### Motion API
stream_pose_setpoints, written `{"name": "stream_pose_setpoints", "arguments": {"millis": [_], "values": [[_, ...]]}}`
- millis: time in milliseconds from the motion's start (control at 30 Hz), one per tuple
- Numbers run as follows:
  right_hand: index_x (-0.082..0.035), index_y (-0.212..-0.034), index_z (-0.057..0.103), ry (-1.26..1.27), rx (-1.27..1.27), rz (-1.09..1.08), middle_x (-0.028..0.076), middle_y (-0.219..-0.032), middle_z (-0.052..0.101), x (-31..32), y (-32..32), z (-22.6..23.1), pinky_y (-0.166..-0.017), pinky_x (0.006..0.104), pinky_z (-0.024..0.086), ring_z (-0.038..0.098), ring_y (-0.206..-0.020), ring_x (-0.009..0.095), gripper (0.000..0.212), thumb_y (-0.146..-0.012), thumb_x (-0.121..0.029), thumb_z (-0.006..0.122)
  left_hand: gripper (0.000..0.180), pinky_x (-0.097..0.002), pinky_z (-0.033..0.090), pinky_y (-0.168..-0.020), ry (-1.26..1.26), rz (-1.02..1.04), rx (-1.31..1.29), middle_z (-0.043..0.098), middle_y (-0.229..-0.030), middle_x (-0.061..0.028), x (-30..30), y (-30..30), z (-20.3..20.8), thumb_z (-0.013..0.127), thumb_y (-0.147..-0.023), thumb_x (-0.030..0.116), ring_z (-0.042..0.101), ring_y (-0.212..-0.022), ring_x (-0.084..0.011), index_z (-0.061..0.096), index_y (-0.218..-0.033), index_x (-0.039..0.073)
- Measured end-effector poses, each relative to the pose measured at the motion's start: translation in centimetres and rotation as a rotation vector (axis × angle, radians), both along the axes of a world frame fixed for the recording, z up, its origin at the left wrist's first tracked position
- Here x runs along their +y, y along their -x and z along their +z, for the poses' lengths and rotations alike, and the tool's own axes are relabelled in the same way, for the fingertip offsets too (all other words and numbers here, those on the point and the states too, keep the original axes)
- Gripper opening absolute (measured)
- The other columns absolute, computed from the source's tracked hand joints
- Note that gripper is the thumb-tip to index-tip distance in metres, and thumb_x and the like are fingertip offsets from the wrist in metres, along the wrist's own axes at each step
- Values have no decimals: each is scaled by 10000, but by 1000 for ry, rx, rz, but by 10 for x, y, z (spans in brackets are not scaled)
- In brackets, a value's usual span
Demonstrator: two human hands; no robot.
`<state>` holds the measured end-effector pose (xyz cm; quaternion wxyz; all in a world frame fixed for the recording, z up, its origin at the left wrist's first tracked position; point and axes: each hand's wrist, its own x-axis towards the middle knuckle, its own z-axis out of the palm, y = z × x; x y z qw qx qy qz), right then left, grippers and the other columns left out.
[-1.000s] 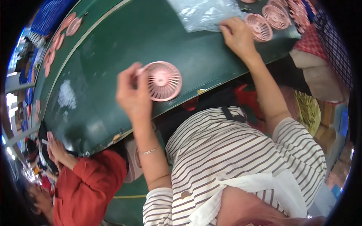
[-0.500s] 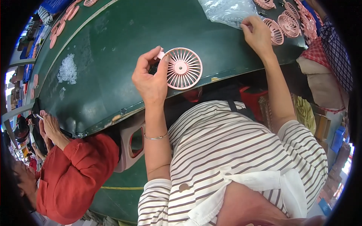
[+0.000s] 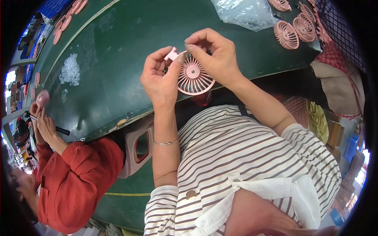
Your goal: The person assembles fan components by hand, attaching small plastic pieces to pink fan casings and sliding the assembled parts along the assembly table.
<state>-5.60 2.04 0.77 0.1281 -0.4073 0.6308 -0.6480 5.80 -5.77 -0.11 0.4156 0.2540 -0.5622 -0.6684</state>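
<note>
Holding a round pink fan cover [image 3: 193,71] over the near edge of a green table [image 3: 130,59], a person in a striped shirt [image 3: 236,153] works with both hands close together; the left hand [image 3: 160,78], with a bracelet [image 3: 165,143] at its wrist, pinches the cover's left rim between thumb and fingers, beside a small pink peg [image 3: 172,54]; whether the peg is part of the cover cannot be told. The right hand [image 3: 218,57] is curled at the cover's upper right, hiding part of the rim, its thumb and forefinger tips near the left thumb; whether it grips anything cannot be made out.

Beyond the right hand lies a clear plastic bag [image 3: 246,13]; just to its right, more pink covers [image 3: 286,35] sit near the table's end; a heap of small clear pieces [image 3: 70,70] rests toward the left, with pink rings [image 3: 58,36] farther off. At lower left, a co-worker in a red shirt [image 3: 82,181] holds a tool with a black handle [image 3: 62,130] and a pink part [image 3: 42,97]; between the two people stands a pale stool [image 3: 128,165].
</note>
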Motion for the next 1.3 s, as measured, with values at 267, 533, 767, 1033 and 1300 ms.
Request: {"name": "stream_pose_setpoints", "arguments": {"millis": [267, 533, 767, 1033, 1300], "values": [[26, -947, 591, 248, -346, -47, 51, -874, 631, -7, -4, -18, -670, 196, 509, 599, -771, 61, 126, -835, -2, 640, 349, -261, 501, -807, 19, -47, 29, 647, -1004, -110, 4, 2, 4, 699, -779, 7, 613, -868, -137, 583, -1104, -44], [11, -940, 573, 290, -154, -120, 43, -855, 612, 0, -3, -24, -642, 208, 488, 582, -739, 67, 106, -844, 6, 619, 283, -243, 483, -742, 117, 151, -48, 665, -911, -70, 25, 11, 5, 731, -745, 20, 585, -783, -96, 610, -999, -12], [12, -937, 578, 279, -203, -128, 43, -862, 620, 1, 3, -20, -636, 203, 488, 581, -729, 61, 111, -836, 7, 625, 260, -223, 464, -730, 224, 159, -129, 643, -893, -49, 25, 16, 12, 722, -765, 12, 550, -794, -80, 602, -994, -18], [41, -968, 635, 87, -635, 126, 101, -890, 667, 11, 28, 9, -720, 244, 516, 620, -757, 115, 179, -792, 23, 662, 259, -237, 481, -726, 105, 78, -95, 637, -879, -61, 20, 8, 19, 742, -739, 13, 583, -785, -102, 579, -939, -11], [69, -941, 635, -37, -728, 241, 126, -851, 674, 15, 30, 11, -680, 247, 532, 644, -732, 141, 152, -803, 6, 649, 295, -253, 495, -752, 131, -87, -80, 644, -911, -50, 24, -2, 26, 684, -754, -26, 599, -828, -108, 622, -1042, -16]]}}
